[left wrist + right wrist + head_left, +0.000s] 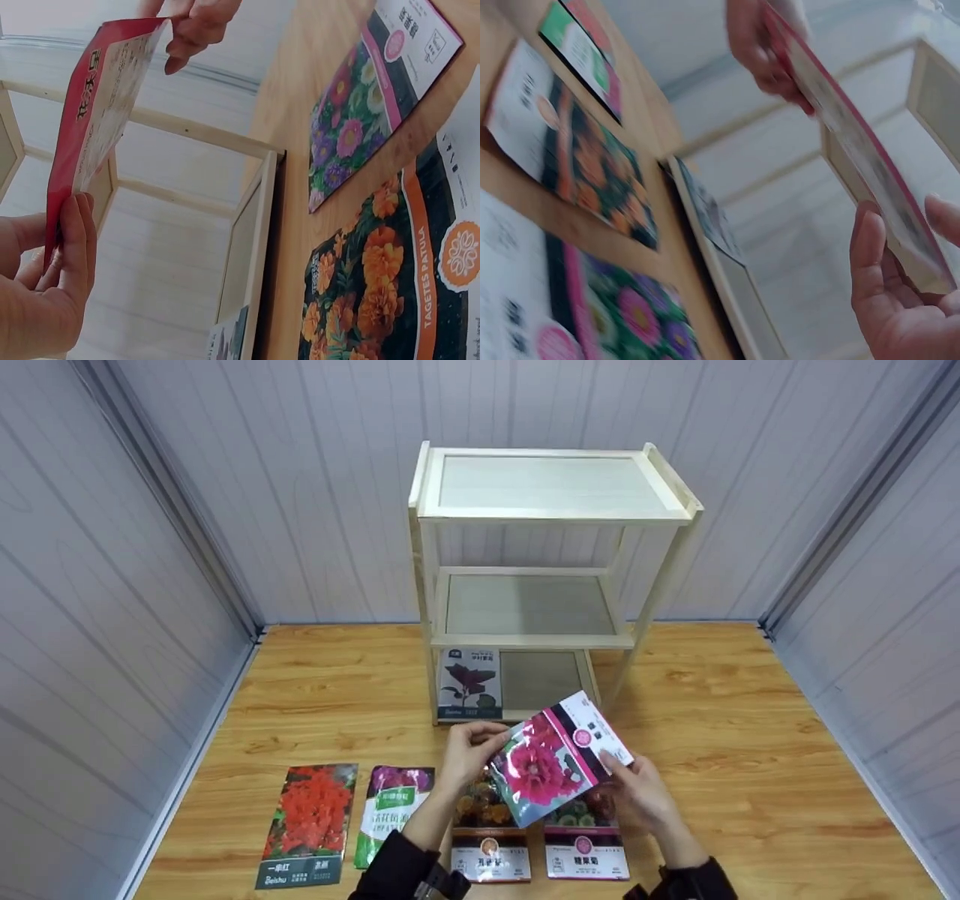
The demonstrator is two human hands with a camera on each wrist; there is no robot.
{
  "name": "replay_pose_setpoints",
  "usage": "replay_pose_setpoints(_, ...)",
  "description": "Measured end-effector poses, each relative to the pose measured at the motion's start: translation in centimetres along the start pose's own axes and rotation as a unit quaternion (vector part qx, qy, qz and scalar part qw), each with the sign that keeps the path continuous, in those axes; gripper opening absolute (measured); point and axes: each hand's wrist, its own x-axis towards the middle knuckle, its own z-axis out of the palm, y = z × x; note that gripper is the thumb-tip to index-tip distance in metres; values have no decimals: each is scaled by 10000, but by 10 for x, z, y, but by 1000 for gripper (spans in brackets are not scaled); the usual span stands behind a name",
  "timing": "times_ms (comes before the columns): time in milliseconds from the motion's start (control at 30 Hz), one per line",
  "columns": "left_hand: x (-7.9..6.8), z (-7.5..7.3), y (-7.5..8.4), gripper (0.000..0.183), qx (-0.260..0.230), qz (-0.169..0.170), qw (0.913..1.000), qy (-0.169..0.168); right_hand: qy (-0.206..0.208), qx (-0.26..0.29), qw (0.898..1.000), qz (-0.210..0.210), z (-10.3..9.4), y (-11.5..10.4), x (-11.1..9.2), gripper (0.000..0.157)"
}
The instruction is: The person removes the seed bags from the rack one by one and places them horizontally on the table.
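Both hands hold up a flower seed packet point(541, 765) with large pink blooms and a white end, tilted in front of the shelf. My left hand point(466, 757) pinches its upper-left edge between thumb and fingers. At the white end, my right hand point(643, 791) grips with the thumb on the printed face. Seen edge-on in the left wrist view, the packet point(97, 105) has a red border. Below it on the wooden surface lie an orange marigold packet point(491, 859) and a daisy packet point(585, 859), both partly hidden by the held one.
A pale wooden three-tier shelf point(555, 514) stands at the back. On its lowest tier, a dark-leaved plant packet point(470, 682) sits at the left. A red-flower packet point(309, 825) and a green-and-white packet point(391, 810) lie at the left. Pale panels point(352, 487) enclose the area.
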Motion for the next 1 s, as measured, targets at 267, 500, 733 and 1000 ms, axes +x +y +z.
replay_pose_setpoints(267, -7, 4, 7, 17, -143, -182, 9996, -178, -979, -990, 9902, -112, -24, -27, 19, 39)
replay_pose_setpoints(500, -7, 7, -2, 19, -353, -359, 9985, -199, -1303, -1054, 9858, -120, -23, -31, 24, 40)
replay_pose_setpoints(733, -9, 7, 0, 20, -659, -534, 9964, -90, -1145, -920, 9888, -269, -20, -26, 21, 29)
replay_pose_setpoints(1000, -20, 11, -6, 48, -1074, -1095, 9882, 3, -587, -674, 9953, -385, -19, -28, 20, 27)
